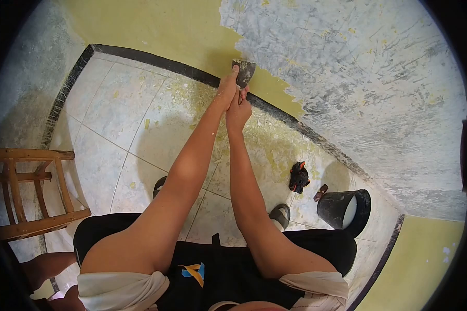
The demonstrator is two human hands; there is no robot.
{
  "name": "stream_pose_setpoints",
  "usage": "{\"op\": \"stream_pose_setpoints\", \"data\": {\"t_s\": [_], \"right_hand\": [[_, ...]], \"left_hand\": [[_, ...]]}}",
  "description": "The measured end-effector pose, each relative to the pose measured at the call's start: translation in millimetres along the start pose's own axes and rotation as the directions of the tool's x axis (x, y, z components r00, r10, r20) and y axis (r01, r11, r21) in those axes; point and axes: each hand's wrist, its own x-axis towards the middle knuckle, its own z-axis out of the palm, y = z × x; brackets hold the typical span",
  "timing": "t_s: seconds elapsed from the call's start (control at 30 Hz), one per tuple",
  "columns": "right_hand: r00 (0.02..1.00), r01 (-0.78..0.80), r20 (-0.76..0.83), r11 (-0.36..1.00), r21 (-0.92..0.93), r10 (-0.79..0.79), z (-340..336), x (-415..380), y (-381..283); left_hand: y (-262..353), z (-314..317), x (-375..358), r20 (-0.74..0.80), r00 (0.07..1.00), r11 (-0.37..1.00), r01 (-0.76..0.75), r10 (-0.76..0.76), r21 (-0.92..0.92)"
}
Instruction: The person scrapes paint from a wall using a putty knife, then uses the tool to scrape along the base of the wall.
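Both of my hands are on a paint scraper (245,74) with a wide, dirty metal blade, its edge against the wall (202,36). My left hand (228,88) is closed on it, the thumb pressed along the blade. Just below, my right hand (238,112) is wrapped around the handle, which is mostly hidden. Yellow-green paint still covers the wall left of the blade. To the right is a rough, scraped grey-white area (347,62) with a ragged paint edge. Paint flakes (275,150) litter the tiled floor (109,135) beneath my arms.
A black bucket (326,210) with whitish contents stands at right. Beside it lie a small brown object (320,193) and a crumpled black-and-orange item (298,177). Wooden furniture (36,223) stands at left, near another person's arm (49,267). A dark baseboard (161,63) borders the floor.
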Motion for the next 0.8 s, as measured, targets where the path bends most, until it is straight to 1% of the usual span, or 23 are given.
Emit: {"op": "stream_pose_setpoints", "data": {"t_s": [0.07, 0.13, 0.2, 0.23, 0.27, 0.3, 0.33, 0.4, 0.43, 0.47, 0.5, 0.57, 0.6, 0.67, 0.73, 0.8], "right_hand": [[0.999, 0.026, -0.019, 0.999, -0.021, -0.027, -0.1, 4.8, -5.4], [0.998, 0.056, -0.036, 0.998, -0.040, -0.057, -1.2, 8.0, -14.8], [0.999, 0.033, -0.033, 0.996, -0.083, -0.036, -4.1, 9.7, -19.2], [0.999, 0.035, -0.031, 0.996, -0.081, -0.037, -4.4, 10.2, -19.4], [0.994, 0.083, -0.068, 0.993, -0.088, -0.089, -4.5, 10.5, -19.3], [0.985, 0.129, -0.104, 0.987, -0.099, -0.139, -7.0, 9.3, -20.9], [0.985, 0.127, -0.102, 0.987, -0.101, -0.137, -10.4, 8.4, -22.2], [0.979, 0.125, -0.125, 0.964, -0.233, -0.158, -17.7, 7.9, -26.5], [0.980, 0.125, -0.124, 0.964, -0.233, -0.157, -21.4, 7.5, -29.4], [0.986, 0.088, -0.113, 0.956, -0.278, -0.124, -25.7, 6.6, -32.1], [0.990, 0.052, -0.104, 0.945, -0.324, -0.090, -29.0, 6.4, -34.3], [0.990, 0.053, -0.102, 0.934, -0.354, -0.094, -34.9, 6.6, -38.7], [0.990, 0.052, -0.101, 0.922, -0.385, -0.098, -38.0, 6.8, -40.6], [0.990, 0.050, -0.100, 0.911, -0.410, -0.099, -41.8, 7.3, -45.1], [0.990, 0.046, -0.101, 0.901, -0.432, -0.098, -44.6, 8.0, -47.6], [0.987, 0.076, -0.092, 0.884, -0.461, -0.134, -46.2, 8.5, -50.5]], "left_hand": [[5.9, 2.9, 3.7, 0.072, 0.997, 1.000, 0.016, -0.016, 0.008], [15.7, 7.9, 3.3, 0.068, 0.997, 1.000, 0.018, -0.019, 0.019], [18.3, 10.2, 4.3, 0.065, 0.998, 0.999, 0.021, -0.023, 0.031], [16.6, 9.0, 5.8, 0.093, 0.994, 0.998, 0.062, -0.061, -0.013], [14.6, 7.8, 7.6, 0.123, 0.988, 0.993, 0.104, -0.096, -0.055], [9.9, 7.3, 11.4, 0.121, 0.988, 0.993, 0.104, -0.097, -0.056], [5.0, 7.9, 15.9, 0.122, 0.990, 0.992, 0.085, -0.073, -0.093], [-1.2, 10.4, 18.6, 0.121, 0.991, 0.989, 0.066, -0.050, -0.129], [-2.1, 12.4, 17.1, 0.154, 0.985, 0.978, 0.103, -0.075, -0.179], [-3.3, 14.6, 15.2, 0.187, 0.977, 0.963, 0.141, -0.098, -0.228], [-3.7, 18.6, 12.7, 0.185, 0.978, 0.963, 0.140, -0.098, -0.230], [-4.3, 26.5, 8.3, 0.161, 0.985, 0.943, 0.109, -0.060, -0.315], [-6.6, 26.6, 9.2, 0.160, 0.985, 0.942, 0.110, -0.061, -0.317], [-9.3, 26.1, 12.7, 0.220, 0.974, 0.913, 0.138, -0.055, -0.385], [-9.4, 27.3, 14.0, 0.232, 0.971, 0.902, 0.156, -0.064, -0.402], [-7.4, 28.6, 15.6, 0.243, 0.967, 0.891, 0.171, -0.071, -0.420]]}}
